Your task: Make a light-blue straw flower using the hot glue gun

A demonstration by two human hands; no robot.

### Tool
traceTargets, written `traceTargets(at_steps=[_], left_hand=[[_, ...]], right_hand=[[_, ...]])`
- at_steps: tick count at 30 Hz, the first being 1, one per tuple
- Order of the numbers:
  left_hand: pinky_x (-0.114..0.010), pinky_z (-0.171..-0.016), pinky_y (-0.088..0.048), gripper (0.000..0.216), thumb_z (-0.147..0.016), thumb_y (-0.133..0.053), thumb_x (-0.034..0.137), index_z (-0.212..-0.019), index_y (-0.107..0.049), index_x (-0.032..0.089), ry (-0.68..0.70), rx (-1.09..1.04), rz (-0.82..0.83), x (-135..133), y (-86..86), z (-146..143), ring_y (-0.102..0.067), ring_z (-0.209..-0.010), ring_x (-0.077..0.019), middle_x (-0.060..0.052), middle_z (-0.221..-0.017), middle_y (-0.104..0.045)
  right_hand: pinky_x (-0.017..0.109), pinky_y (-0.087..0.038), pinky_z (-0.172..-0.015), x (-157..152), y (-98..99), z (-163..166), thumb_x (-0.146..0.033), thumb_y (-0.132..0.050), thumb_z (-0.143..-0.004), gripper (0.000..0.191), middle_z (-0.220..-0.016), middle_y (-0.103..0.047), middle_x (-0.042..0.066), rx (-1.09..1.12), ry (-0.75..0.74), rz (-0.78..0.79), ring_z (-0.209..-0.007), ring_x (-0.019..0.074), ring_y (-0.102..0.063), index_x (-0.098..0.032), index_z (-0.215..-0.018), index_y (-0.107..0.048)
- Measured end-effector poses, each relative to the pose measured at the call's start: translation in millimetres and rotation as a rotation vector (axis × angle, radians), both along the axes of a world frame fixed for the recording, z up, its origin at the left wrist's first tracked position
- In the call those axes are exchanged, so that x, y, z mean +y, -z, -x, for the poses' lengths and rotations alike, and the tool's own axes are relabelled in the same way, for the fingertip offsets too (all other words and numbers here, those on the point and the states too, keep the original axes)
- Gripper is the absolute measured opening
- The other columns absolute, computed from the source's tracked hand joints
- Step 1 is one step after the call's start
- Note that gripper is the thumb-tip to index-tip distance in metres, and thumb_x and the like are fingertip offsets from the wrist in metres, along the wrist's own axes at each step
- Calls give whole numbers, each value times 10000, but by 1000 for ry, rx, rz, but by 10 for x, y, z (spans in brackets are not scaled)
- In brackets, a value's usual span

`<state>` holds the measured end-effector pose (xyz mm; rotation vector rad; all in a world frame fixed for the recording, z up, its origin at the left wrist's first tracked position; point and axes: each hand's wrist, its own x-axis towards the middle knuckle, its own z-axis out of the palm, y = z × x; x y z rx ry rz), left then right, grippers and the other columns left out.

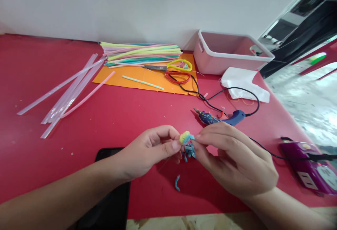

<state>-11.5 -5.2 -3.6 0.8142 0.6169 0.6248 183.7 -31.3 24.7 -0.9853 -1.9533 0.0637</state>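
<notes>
Between thumb and fingers, my left hand (150, 151) pinches a small yellow coil of pipe cleaner (184, 137). My right hand (234, 156) is closed on a short light-blue pipe cleaner piece (189, 139) that lies against the coil's lower right side. The two hands almost meet, and their fingertips hide part of both pieces. Just below them, several blue pipe cleaner pieces (190, 151) lie bunched on the red table, partly covered by my fingers. One curved blue piece (177, 183) lies apart, nearer the front edge.
A blue hot glue gun (219, 118) with a black cord lies beyond my right hand. Farther back are scissors (160, 68), a pipe cleaner bundle (142, 53) and a pink bin (221, 60). Glue sticks (76, 89) lie left; a purple power strip (306, 167) sits right.
</notes>
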Motion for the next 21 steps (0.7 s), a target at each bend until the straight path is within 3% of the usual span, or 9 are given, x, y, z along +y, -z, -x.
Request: traceTargets(at_steps=[9,12,21], left_hand=[[-178,-528,-487,318,-850,-758,428,-799,-586,166,86,-53,65,-1,40,0,-596,-505,-77,54,-587,-566],[-154,-483,-490,309,-872,-732,433,-808,-576,174,112,-55,81,-2,42,14,-579,-457,-59,66,-583,-556],[-137,-443,-515,312,-841,-755,456,-833,-606,182,111,-54,106,-10,15,0,-577,-414,-53,74,-570,-554]], right_hand=[[267,-598,-657,0,56,-16,-37,-696,-782,289,-845,-681,38,94,-65,5,-744,138,-676,-190,-1021,-639],[269,-581,-622,-5,63,-14,-67,-701,-784,250,-836,-645,28,162,-63,49,-725,131,-655,-196,-983,-623],[243,-575,-659,-18,63,17,-55,-727,-813,134,-776,-705,58,77,-116,83,-706,110,-651,-132,-901,-662]])
